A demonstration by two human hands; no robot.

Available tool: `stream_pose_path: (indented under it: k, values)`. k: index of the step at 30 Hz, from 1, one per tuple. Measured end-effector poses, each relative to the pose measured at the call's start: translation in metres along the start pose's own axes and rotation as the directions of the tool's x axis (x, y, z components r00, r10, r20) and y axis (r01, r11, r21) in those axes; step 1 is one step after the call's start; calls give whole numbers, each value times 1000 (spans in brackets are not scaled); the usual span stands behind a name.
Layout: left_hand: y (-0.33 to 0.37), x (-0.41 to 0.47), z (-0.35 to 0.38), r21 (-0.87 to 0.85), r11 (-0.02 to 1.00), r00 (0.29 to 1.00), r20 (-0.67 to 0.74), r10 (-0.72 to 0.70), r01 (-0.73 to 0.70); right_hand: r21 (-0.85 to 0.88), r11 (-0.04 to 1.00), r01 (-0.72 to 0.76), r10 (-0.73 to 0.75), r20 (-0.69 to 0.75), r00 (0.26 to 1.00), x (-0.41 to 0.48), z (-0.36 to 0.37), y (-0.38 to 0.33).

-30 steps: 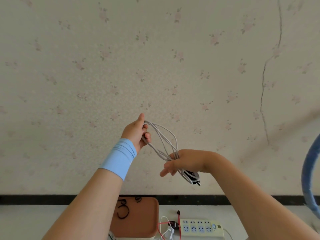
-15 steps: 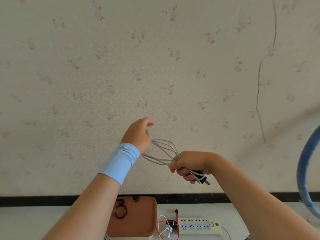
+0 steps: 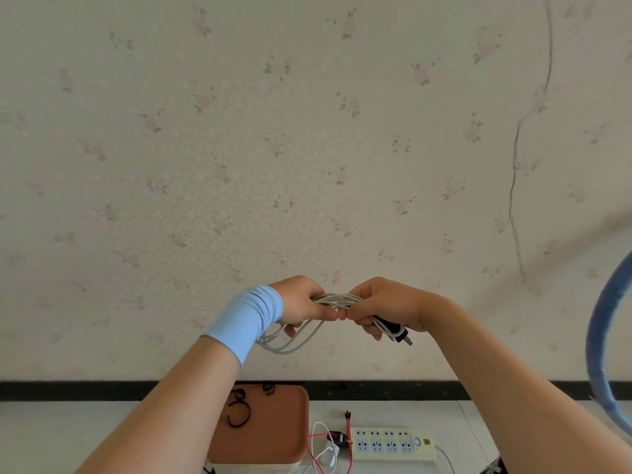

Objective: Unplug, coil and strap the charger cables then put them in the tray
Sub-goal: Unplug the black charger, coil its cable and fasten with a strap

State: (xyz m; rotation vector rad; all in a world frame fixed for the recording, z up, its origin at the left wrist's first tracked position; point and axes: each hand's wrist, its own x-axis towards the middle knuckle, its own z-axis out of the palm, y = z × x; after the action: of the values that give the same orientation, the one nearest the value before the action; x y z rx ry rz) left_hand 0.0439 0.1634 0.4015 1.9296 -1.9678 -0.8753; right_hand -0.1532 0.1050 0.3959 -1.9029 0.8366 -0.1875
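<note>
Behind my grip: wallpapered wall (image 3: 307, 148), floral print, with a crack up and to the right of the hands. Below my grip, well apart: white table (image 3: 68, 436).

On the table, directly under my left forearm: brown tray (image 3: 273, 439). To the right of it, beneath my right hand: power strip (image 3: 393, 444). A red cable (image 3: 316, 449) and a white cable (image 3: 325, 453) lie loose between tray and strip.

Grip: left hand (image 3: 301, 302) and right hand (image 3: 383, 304) are both raised in front of the wall, thumb tips almost meeting. Both clench the grey charger cable (image 3: 337, 298), fingers curled round the gathered strands. The bundle spans between the fists; slack loops hang under the left hand, and the black plug (image 3: 393, 328) juts out below the right palm.

Smallest: black straps (image 3: 239, 410) lie in the tray, not yet used on this cable.

Step in hand, as I judge it: coiling is about finished and I am squeezing the loops into one hank.

Next move calls for one hand to hold the hank tight alone while the other goes down for a strap. Risk: the hanging loops spring open if the pinch slackens.
</note>
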Motion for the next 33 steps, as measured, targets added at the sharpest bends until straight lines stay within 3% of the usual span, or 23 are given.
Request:
stream_pose_path:
  k: [3,6,12,16,20,24,29,33]
  values:
    - [-1,-4,-3,0,1000,998,47,-29,29,-95,995,37,-44,-74,996,3,5,-1]
    - [-4,-5,-4,-291,956,995,104,-2,33,-159,986,50,-82,-201,976,8,4,1]
    - [-4,-5,-10,-572,820,999,28,-25,36,-193,981,1,-61,-307,950,14,8,3]
    - [-3,-3,-10,-619,785,998,-56,-30,-11,-246,969,6,-95,-352,931,16,17,0]
    - [-2,-1,-6,-693,715,990,-139,3,-99,-314,949,7,-110,-311,944,14,22,-3]
    - [2,-2,-1,-808,574,990,-139,31,-131,-153,988,12,-70,-384,921,9,15,-11]
    - [-4,-3,-5,-711,703,998,34,49,-10,-56,998,7,-33,-470,882,2,6,-11]
    - [0,8,2,-848,511,989,-105,100,-141,74,997,33,5,-456,890,5,10,-9]
